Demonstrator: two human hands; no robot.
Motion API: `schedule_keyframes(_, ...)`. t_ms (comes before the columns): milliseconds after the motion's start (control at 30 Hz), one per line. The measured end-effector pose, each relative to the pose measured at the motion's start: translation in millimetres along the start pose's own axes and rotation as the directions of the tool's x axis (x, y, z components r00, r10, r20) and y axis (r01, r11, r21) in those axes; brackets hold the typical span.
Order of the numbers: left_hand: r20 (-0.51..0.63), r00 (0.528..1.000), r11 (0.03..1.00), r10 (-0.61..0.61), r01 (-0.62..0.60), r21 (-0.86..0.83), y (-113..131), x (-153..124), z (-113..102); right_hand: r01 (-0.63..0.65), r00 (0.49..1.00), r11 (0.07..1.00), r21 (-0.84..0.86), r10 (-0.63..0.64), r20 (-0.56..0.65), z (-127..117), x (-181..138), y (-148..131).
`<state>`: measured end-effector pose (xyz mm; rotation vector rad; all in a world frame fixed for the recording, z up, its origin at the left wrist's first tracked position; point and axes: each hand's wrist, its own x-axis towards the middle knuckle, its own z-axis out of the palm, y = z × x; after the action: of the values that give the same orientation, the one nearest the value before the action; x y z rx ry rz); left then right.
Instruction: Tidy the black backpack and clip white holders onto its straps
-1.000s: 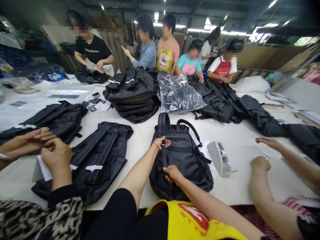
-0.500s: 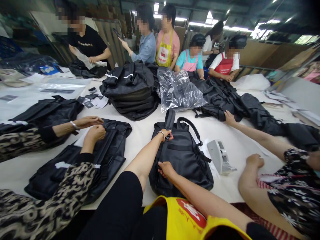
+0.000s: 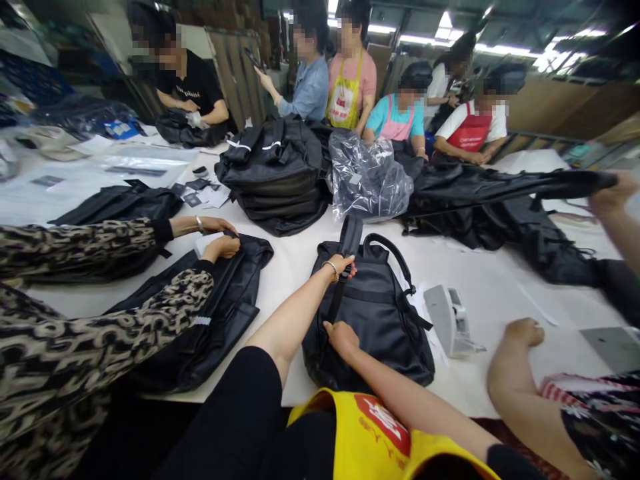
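Left hand (image 3: 343, 267) higher along strap (image 3: 335, 300), right hand (image 3: 343, 335) at its lower end.

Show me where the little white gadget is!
The gadget lies on the table right of centre in the head view, just right of the backpack, with a co-worker's fist further right.

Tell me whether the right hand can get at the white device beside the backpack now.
Probably yes. The white device lies uncovered on the table just right of the backpack. The right hand grips the strap, so it must let go first.
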<state>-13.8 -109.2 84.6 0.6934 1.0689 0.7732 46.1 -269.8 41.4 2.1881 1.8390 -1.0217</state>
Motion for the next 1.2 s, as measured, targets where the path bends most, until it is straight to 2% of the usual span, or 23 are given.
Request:
schedule_keyframes(67,0.039,0.999,1.000,0.025,-0.025,-0.011,3.7,-8.7,3.8,0.050,0.999,0.999,0.019,-0.050,0.019,2.2,-2.5,4.3)
schedule_keyframes(133,0.079,0.995,0.998,0.058,-0.056,-0.025,8.6,-23.3,7.6,0.112,0.971,0.985,0.135,-0.137,0.197,-2.1,-4.5,12.2)
schedule_keyframes(200,0.119,0.987,0.993,0.111,-0.107,-0.044,11.9,-45.9,12.0,0.129,0.879,0.925,0.359,-0.274,0.390,-15.9,-4.9,23.5)
schedule_keyframes(233,0.150,0.979,0.990,0.138,-0.134,-0.039,11.5,-60.1,15.0,0.100,0.841,0.861,0.498,-0.341,0.420,-26.9,-4.4,29.6)
schedule_keyframes(267,0.186,0.968,0.986,0.166,-0.165,-0.023,9.2,-75.9,18.8,0.058,0.827,0.765,0.642,-0.397,0.398,-40.5,-3.6,35.2)
schedule_keyframes(333,0.296,0.937,0.976,0.189,-0.212,0.049,-2.5,-109.4,29.2,-0.027,0.851,0.495,0.868,-0.445,0.280,-73.4,-1.7,42.8)
schedule_keyframes(400,0.417,0.898,0.965,0.142,-0.219,0.142,-22.8,-140.1,41.5,-0.073,0.879,0.213,0.974,-0.448,0.164,-108.8,-0.8,44.1)
schedule_keyframes(433,0.468,0.879,0.957,0.090,-0.206,0.203,-35.1,-152.3,47.2,-0.095,0.878,0.113,0.989,-0.458,0.137,-125.2,-0.9,42.8)
schedule_keyframes(500,0.494,0.869,0.909,0.024,-0.224,0.351,-59.8,-168.0,54.2,-0.164,0.867,0.029,0.986,-0.473,0.158,-151.1,-2.0,38.5)
schedule_keyframes(567,0.398,0.912,0.793,0.101,-0.315,0.521,-78.8,-171.6,53.1,-0.209,0.869,0.025,0.978,-0.455,0.197,-165.1,-3.6,34.6)
schedule_keyframes(600,0.324,0.926,0.703,0.191,-0.360,0.613,-84.3,-169.8,49.5,-0.221,0.873,0.025,0.975,-0.440,0.209,-167.7,-4.5,33.4)
schedule_keyframes(633,0.256,0.921,0.595,0.295,-0.387,0.705,-86.7,-166.4,44.5,-0.223,0.882,0.015,0.975,-0.422,0.208,-167.8,-5.7,32.6)
schedule_keyframes(700,0.168,0.863,0.359,0.477,-0.366,0.858,-82.6,-157.2,32.3,-0.203,0.908,-0.019,0.979,-0.377,0.181,-162.9,-9.4,31.8)
schedule_keyframes(767,0.138,0.783,0.156,0.606,-0.288,0.945,-70.1,-148.2,21.5,-0.172,0.930,-0.026,0.985,-0.335,0.153,-154.5,-15.1,30.9)
schedule_keyframes(833,0.122,0.714,0.031,0.690,-0.197,0.980,-55.7,-140.7,15.1,-0.135,0.938,-0.012,0.991,-0.322,0.124,-144.7,-21.7,29.7)
schedule_keyframes(900,0.092,0.682,-0.009,0.726,-0.124,0.992,-46.4,-133.9,13.7,-0.097,0.931,0.001,0.995,-0.353,0.091,-134.5,-27.4,29.3)
schedule_keyframes(967,0.015,0.701,0.047,0.713,-0.068,0.997,-46.4,-126.5,15.7,-0.053,0.918,0.018,0.998,-0.393,0.055,-124.4,-30.5,31.6)
schedule_keyframes(1033,-0.128,0.756,0.214,0.642,-0.016,0.977,-55.7,-117.6,18.6,0.003,0.916,0.054,0.999,-0.400,0.018,-115.2,-30.5,37.3)
schedule_keyframes(1100,-0.256,0.801,0.460,0.541,-0.027,0.887,-69.8,-107.8,20.7,0.053,0.929,0.120,0.991,-0.369,-0.005,-107.4,-28.8,45.9)
schedule_keyframes(1167,-0.349,0.851,0.758,0.392,-0.084,0.647,-83.7,-98.3,21.4,0.061,0.939,0.215,0.975,-0.343,0.017,-100.7,-27.0,55.4)
schedule_keyframes(1200,-0.370,0.878,0.868,0.303,-0.094,0.487,-89.6,-94.1,21.4,0.049,0.941,0.271,0.961,-0.335,0.046,-97.6,-26.2,59.8)
